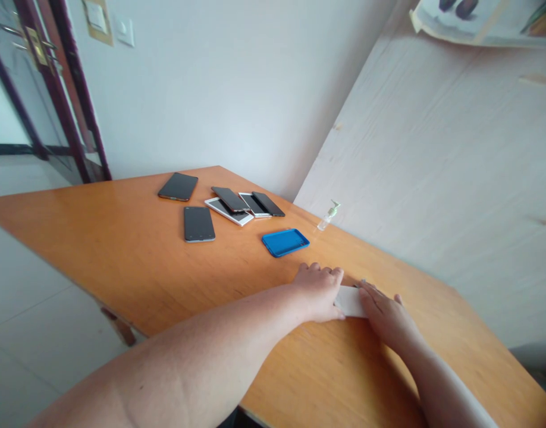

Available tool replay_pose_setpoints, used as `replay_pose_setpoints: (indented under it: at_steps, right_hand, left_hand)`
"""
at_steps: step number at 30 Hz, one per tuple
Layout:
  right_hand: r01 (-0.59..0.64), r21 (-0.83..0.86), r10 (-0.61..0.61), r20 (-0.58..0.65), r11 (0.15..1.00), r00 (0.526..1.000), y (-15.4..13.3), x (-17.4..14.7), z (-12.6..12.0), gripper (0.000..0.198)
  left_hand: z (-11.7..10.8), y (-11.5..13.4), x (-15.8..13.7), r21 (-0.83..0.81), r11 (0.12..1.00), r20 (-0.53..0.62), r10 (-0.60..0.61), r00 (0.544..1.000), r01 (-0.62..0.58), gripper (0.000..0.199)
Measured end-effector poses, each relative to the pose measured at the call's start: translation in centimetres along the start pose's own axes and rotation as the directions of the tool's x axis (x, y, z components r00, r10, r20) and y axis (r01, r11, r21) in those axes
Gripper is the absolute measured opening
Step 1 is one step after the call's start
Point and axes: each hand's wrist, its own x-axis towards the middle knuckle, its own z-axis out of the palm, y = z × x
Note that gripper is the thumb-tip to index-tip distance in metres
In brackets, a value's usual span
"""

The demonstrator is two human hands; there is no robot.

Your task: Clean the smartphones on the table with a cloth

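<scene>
A flat white object (351, 302) lies low at the wooden tabletop, between my two hands. My left hand (318, 292) is closed around its left end, with the thumb along the near edge and the fingers over the far side. At the other end, my right hand (386, 312) covers and grips the object, its fingers reaching toward the far edge. Only the white middle shows, so I cannot tell exactly what it is. Just beyond my left hand sits an empty blue phone case (285, 242), open side up.
Farther back on the table (121, 249) lie a dark phone (199, 224), a black phone (178, 186) and a group of overlapping phones (231, 208), some white-framed. A clear pump bottle (328, 218) stands near the wall-side edge. A door (45, 71) is at the far left.
</scene>
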Motion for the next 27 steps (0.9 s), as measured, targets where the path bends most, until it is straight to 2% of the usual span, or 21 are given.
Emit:
replay_pose_setpoints:
  at_steps: [2, 4, 6, 8, 10, 12, 14, 17, 20, 22, 24, 27]
  right_hand:
    - [0.017, -0.014, -0.017, 0.002, 1.0, 1.0, -0.4, -0.3, 0.1, 0.053]
    - [0.123, -0.006, -0.123, 0.014, 0.992, 0.992, -1.9, -0.9, 0.0, 0.054]
    - [0.256, 0.022, -0.256, 0.039, 0.966, 0.966, -3.5, -1.5, -0.3, 0.052]
    - [0.323, 0.045, -0.325, 0.061, 0.945, 0.944, -4.1, -1.7, -0.6, 0.051]
    - [0.265, 0.02, -0.266, 0.054, 0.964, 0.962, -3.2, -1.5, -0.6, 0.051]
    - [0.137, -0.038, -0.136, 0.035, 0.99, 0.99, -1.6, -1.0, -0.4, 0.052]
    - [0.051, -0.085, -0.048, 0.031, 0.995, 0.998, -0.3, -0.7, -0.1, 0.053]
    - [0.086, -0.085, -0.083, 0.039, 0.993, 0.996, -1.1, -1.0, -0.1, 0.053]
    - [0.25, -0.023, -0.249, 0.046, 0.968, 0.967, -3.6, -1.9, -0.7, 0.051]
    - [0.318, 0.019, -0.318, 0.061, 0.948, 0.946, -4.3, -2.2, -1.0, 0.049]
    - [0.274, 0.014, -0.274, 0.063, 0.962, 0.96, -3.6, -2.0, -0.9, 0.049]
    - [0.124, -0.071, -0.121, 0.044, 0.99, 0.992, -1.2, -1.3, -0.4, 0.052]
  left_hand:
    - [-0.1, 0.0, 0.0, 0.001, 1.0, 0.003, 0.002, 1.0, -0.002, 0.071]
    - [-0.2, 0.1, -0.1, -0.009, 1.0, 0.012, -0.003, 1.0, 0.003, 0.066]
    - [-0.4, 0.1, -0.2, -0.018, 1.0, 0.018, -0.01, 1.0, 0.011, 0.056]
    - [-0.4, 0.1, -0.2, -0.023, 1.0, 0.022, -0.011, 1.0, 0.011, 0.052]
    - [-0.4, 0.0, -0.2, -0.027, 1.0, 0.021, -0.005, 1.0, 0.006, 0.058]
    - [-0.2, 0.0, -0.1, -0.023, 1.0, 0.012, -0.001, 1.0, 0.001, 0.066]
    - [0.0, -0.1, 0.0, -0.013, 1.0, 0.0, -0.003, 1.0, 0.003, 0.069]
    - [0.0, 0.0, 0.0, -0.019, 1.0, -0.001, -0.005, 1.0, 0.005, 0.067]
    - [-0.2, 0.0, -0.1, -0.026, 1.0, 0.006, -0.004, 1.0, 0.004, 0.053]
    - [-0.3, 0.0, -0.2, -0.026, 1.0, 0.004, -0.003, 1.0, 0.003, 0.048]
    - [-0.2, -0.1, -0.1, -0.028, 1.0, -0.001, -0.003, 1.0, 0.003, 0.052]
    - [0.1, -0.1, 0.0, -0.016, 1.0, -0.011, 0.0, 1.0, 0.0, 0.063]
